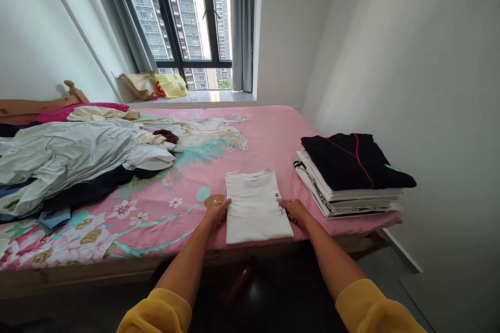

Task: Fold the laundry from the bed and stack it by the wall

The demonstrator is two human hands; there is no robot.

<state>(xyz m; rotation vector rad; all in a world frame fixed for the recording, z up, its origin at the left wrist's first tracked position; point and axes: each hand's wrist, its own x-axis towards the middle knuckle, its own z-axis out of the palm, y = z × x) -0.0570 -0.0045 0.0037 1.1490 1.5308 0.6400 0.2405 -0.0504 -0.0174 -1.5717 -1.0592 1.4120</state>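
A folded white T-shirt [255, 206] lies near the front edge of a bed covered with a pink flowered sheet [269, 135]. My left hand [217, 212] rests at the shirt's left edge, fingers stretched out and touching it. My right hand [295, 209] lies at the shirt's right edge, fingers flat against the fabric. Neither hand grips anything. Both sleeves are yellow.
A stack of folded clothes [349, 177], black garment on top, sits at the bed's right edge. A heap of unfolded clothes [74, 161] covers the left side. Bags [170, 85] stand on the window sill. A white wall runs close on the right.
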